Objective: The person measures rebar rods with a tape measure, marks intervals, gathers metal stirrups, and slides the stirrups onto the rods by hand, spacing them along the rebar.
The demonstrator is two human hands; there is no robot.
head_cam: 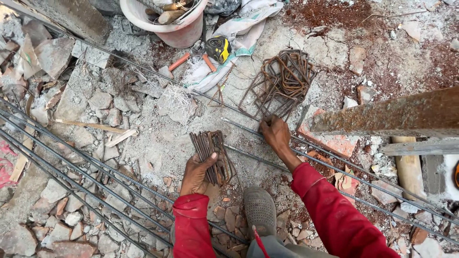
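My left hand (197, 173) grips a stack of rusty bent steel stirrups (212, 154), held upright just above the rubble. My right hand (275, 133) reaches forward and rests its fingers on the near edge of a loose pile of the same rusty stirrups (283, 82) lying on the concrete ground. Both arms wear red sleeves. A grey shoe (260, 209) shows between my arms. Long steel rebars (334, 162) run diagonally under my right wrist.
Several long rebars (71, 177) cross the broken rubble at left. A pink tub (165, 21) with tools stands at the top, next to a yellow-black tape measure (219, 48) and a white sack. A rusty steel beam (397, 114) lies at right above bricks.
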